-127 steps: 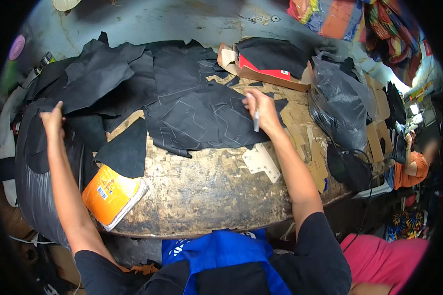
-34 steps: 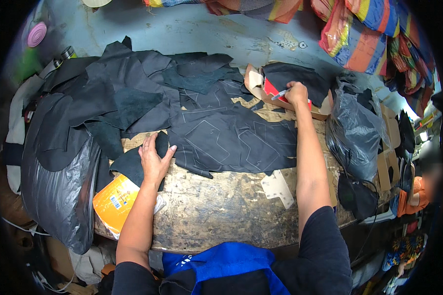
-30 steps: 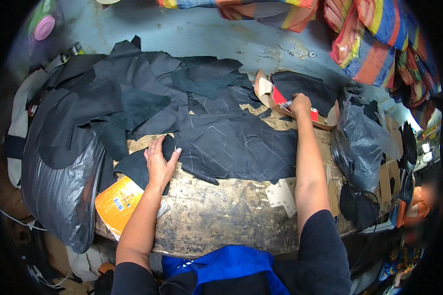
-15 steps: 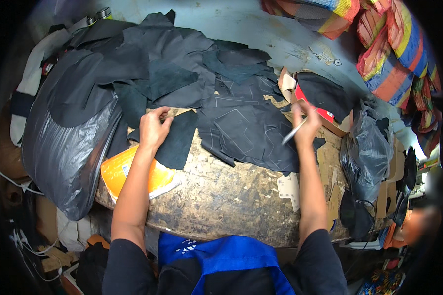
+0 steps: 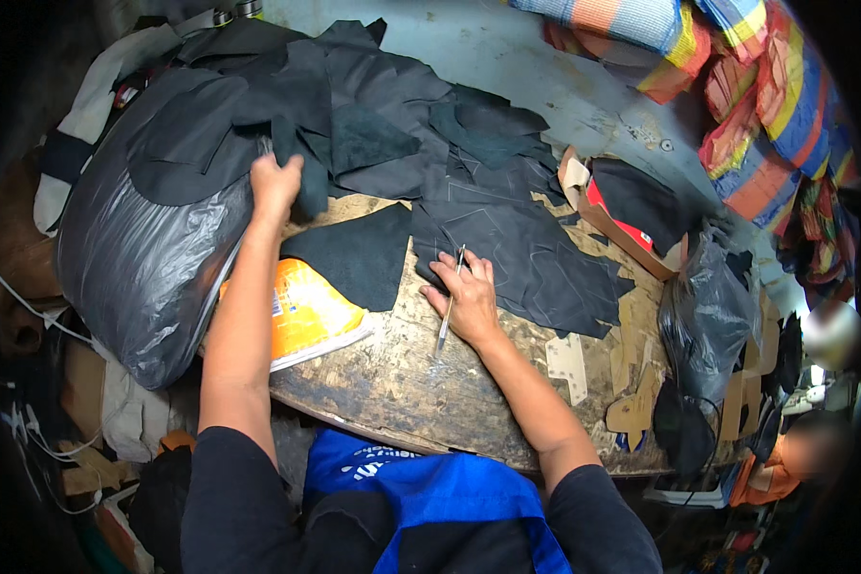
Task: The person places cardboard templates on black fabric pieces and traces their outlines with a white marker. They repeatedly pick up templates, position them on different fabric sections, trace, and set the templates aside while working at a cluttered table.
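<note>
My left hand [image 5: 275, 189] is closed on a black leather piece [image 5: 308, 182] beside the bulging dark plastic bag [image 5: 143, 277]; the hanging part is blurred and the grip itself partly hidden. Between the fingers of my right hand [image 5: 469, 298] sits a slim silver pen [image 5: 444, 325], tilted with one end toward the bare wood. That hand's fingertips rest at the near left edge of a black leather sheet [image 5: 536, 258] marked with pale outlines. A separate dark leather piece [image 5: 354, 251] lies between my hands, partly over an orange-and-white packet [image 5: 311, 311].
Heaped black leather [image 5: 378, 91] covers the back of the worn wooden table [image 5: 402, 392]. Toward the right are a cardboard box [image 5: 655, 258] with dark material, a grey plastic bag [image 5: 703, 316] and cardboard templates [image 5: 631, 411]. Striped woven bags [image 5: 765, 124] hang at the upper right.
My left hand has moved up and left to the leather beside the bag. My right hand, still with the pen, has come left and nearer, off the box side. The view has shifted slightly.
</note>
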The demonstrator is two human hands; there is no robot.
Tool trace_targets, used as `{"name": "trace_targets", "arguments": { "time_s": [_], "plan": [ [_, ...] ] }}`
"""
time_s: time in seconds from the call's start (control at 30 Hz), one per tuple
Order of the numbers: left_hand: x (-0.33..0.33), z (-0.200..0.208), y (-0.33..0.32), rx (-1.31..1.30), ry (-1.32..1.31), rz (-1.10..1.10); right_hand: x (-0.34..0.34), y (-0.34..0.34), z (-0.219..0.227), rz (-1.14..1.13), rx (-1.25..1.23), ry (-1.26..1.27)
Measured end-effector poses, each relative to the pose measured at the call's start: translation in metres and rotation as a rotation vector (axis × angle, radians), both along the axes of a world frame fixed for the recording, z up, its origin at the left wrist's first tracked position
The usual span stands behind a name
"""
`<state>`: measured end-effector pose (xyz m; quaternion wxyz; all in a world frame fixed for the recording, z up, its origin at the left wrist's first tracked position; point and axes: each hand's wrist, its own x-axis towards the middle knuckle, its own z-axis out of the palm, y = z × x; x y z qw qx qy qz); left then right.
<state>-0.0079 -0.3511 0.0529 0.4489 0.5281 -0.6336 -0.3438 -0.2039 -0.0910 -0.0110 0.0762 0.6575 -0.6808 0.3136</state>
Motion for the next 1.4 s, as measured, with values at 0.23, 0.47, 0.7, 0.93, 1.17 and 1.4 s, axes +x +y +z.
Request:
{"name": "trace_targets", "arguments": {
  "time_s": [0.23,0.47,0.7,0.93,1.17,1.4],
  "plan": [
    [0.023,0.142,0.062,0.298,0.669,-0.954,0.015,0.01,0.043,0.004,-0.299,-0.495],
    [0.026,0.133,0.154,0.683,0.996,-1.07,0.049,0.048,0.135,0.466,-0.539,-1.675],
    [0.01,0.052,0.196,0.361,0.251,-0.65,0.037,0.09,0.169,0.123,-0.516,-1.169],
    [-0.012,0.015,0.293,-0.071,0.2,-0.894,0.044,0.099,0.138,-0.001,-0.577,-1.677],
    [-0.036,-0.004,0.274,0.63,0.167,-1.136,0.024,0.121,0.159,0.515,-0.442,-2.218],
    [0.008,0.032,0.197,0.452,0.291,-1.004,-0.028,0.141,0.182,0.229,-0.765,-1.808]
  ]
}}
